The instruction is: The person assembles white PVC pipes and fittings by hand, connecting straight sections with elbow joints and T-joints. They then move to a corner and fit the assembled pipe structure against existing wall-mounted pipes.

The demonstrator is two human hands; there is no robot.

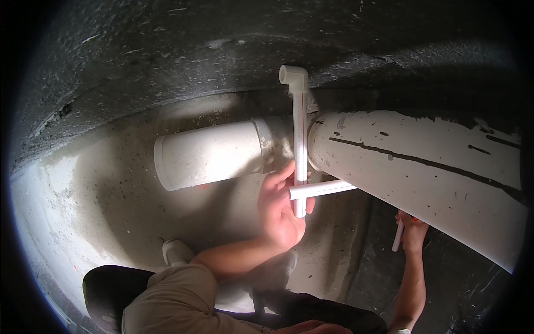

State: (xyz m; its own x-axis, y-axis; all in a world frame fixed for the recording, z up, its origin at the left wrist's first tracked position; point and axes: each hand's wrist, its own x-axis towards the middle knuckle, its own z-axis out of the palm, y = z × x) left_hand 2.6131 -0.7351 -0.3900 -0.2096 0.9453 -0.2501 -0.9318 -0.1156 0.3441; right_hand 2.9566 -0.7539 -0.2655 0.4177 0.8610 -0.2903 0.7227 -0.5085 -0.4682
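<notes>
My left hand [281,214] is closed around a slim white plastic pipe [300,133] with a thin red line along it. The pipe stands upright in the picture, with a pale elbow fitting [295,77] on its far end. Across its near end, in front of it, lies a second white pipe [322,190]; its right part passes behind the big pipe. My right hand [413,231] is farther right, partly hidden by that big pipe. Its fingers are closed on a short pale rod-like piece [397,236], and a bit of red shows at the fingers.
A wide white drain pipe [423,161] with dark smears slants across the right. To the left, a shorter wide white pipe section [211,156] sticks out over the dusty concrete floor [122,206]. A rough black wall [167,61] runs along the far side.
</notes>
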